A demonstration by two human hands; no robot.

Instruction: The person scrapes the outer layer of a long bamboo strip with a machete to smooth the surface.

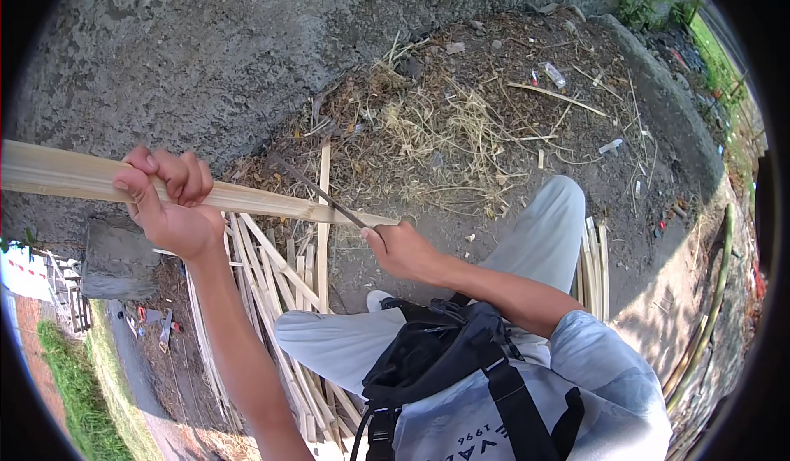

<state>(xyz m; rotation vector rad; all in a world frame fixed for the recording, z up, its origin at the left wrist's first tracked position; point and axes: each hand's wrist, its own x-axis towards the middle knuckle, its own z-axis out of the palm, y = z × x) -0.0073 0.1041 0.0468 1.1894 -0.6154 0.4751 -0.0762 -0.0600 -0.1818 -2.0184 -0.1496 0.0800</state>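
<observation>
A long pale bamboo strip [267,203] runs from the left edge of the view to the middle, broader at its left end. My left hand [173,202] is closed around it, fingers curled over the top. My right hand [403,251] is closed on a knife with a long, narrow dark blade [317,191]; its handle is hidden in my fist. The blade slants up and to the left, crossing over the strip close to its right end. That end reaches the knuckles of my right hand; whether they touch, I cannot tell.
Bamboo strips [271,272] lie in a bundle left of my knees, with another bundle [594,268] to the right. Shavings [444,140] litter the soil ahead. A rough grey wall [206,50] rises beyond. A handsaw [166,329] lies at far left, near a concrete block [119,255].
</observation>
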